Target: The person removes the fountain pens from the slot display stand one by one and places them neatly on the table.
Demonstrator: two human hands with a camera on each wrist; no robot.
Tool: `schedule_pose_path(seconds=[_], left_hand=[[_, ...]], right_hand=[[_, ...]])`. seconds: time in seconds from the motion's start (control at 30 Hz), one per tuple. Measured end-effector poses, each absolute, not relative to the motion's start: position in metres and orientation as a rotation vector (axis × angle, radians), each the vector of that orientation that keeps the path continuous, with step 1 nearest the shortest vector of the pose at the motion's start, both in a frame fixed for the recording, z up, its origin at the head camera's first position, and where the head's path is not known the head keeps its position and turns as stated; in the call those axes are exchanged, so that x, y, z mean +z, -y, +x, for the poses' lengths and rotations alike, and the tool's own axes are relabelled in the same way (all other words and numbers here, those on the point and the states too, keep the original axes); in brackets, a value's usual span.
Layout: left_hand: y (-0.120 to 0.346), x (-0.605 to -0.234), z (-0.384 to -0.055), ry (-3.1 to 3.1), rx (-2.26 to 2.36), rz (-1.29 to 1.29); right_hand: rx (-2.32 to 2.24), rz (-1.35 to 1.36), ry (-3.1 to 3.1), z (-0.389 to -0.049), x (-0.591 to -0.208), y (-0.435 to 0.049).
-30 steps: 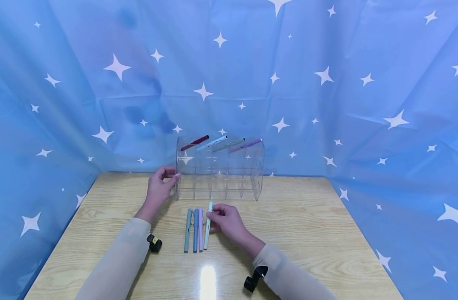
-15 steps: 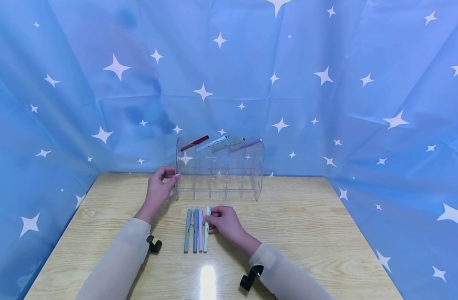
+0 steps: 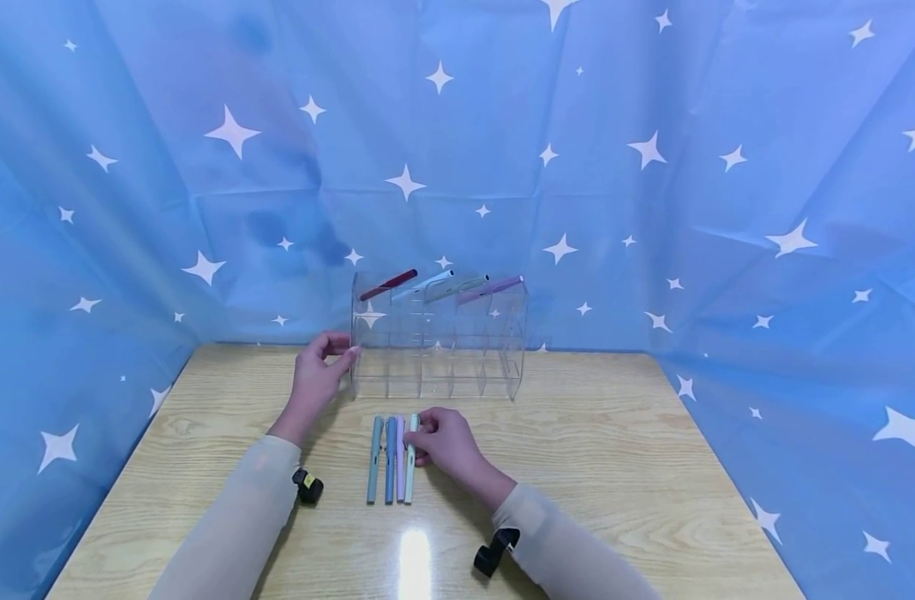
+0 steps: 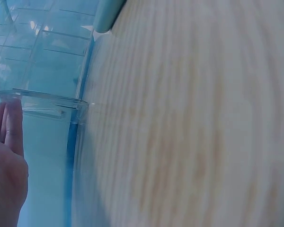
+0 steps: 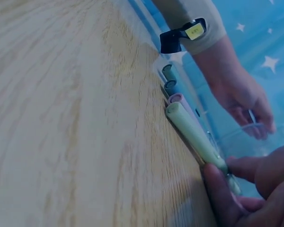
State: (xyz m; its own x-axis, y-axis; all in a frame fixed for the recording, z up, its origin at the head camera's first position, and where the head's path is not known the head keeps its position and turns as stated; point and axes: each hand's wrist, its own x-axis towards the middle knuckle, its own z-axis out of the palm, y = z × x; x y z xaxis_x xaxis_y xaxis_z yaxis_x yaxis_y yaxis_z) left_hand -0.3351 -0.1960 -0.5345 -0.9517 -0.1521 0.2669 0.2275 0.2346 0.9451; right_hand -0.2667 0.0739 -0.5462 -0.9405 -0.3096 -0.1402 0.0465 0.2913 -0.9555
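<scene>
In the head view a clear acrylic pen rack (image 3: 437, 388) stands at the back of the table. My left hand (image 3: 318, 379) holds its left side, thumb at the front and fingers behind; the left wrist view shows fingertips against the clear panel (image 4: 47, 96). My right hand (image 3: 450, 446) pinches a pale green pen (image 3: 410, 479) between thumb and fingers. That pen lies at the right end of a row, beside a lilac pen (image 3: 401, 475), a blue pen (image 3: 390, 475) and a teal pen (image 3: 373, 467). In the right wrist view, thumb and finger close around the green pen (image 5: 191, 130) near its far end.
Along the top of the rack lean a dark red pen (image 3: 388, 285), a light blue pen (image 3: 431, 283), a grey-green pen (image 3: 465, 287) and a purple pen (image 3: 502, 286). A starry blue curtain (image 3: 577, 183) surrounds the wooden table (image 3: 615, 450).
My right hand has moved slightly left with the pale green pen, bringing it alongside the lilac pen and straightening it with the row. The left hand keeps its place on the rack.
</scene>
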Motion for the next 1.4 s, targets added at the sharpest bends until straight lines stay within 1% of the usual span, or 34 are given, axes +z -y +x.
schedule_pose_path(seconds=[0.57, 0.83, 1.2, 1.4], left_hand=[[0.195, -0.535, -0.338, 2.204, -1.751, -0.079], [0.195, -0.533, -0.339, 2.217, -1.757, -0.072], [0.196, -0.533, -0.337, 2.219, -1.756, -0.060], [0.196, -0.533, -0.334, 2.235, -1.772, -0.048]], right_hand=[[-1.666, -0.239, -2.310, -0.266, -0.545, -0.073], [-1.743, -0.211, -2.242, -0.266, -0.545, -0.078], [-1.829, -0.328, -2.293, -0.271, -0.533, -0.095], [-1.924, -0.286, -2.339, -0.278, -0.522, -0.112]])
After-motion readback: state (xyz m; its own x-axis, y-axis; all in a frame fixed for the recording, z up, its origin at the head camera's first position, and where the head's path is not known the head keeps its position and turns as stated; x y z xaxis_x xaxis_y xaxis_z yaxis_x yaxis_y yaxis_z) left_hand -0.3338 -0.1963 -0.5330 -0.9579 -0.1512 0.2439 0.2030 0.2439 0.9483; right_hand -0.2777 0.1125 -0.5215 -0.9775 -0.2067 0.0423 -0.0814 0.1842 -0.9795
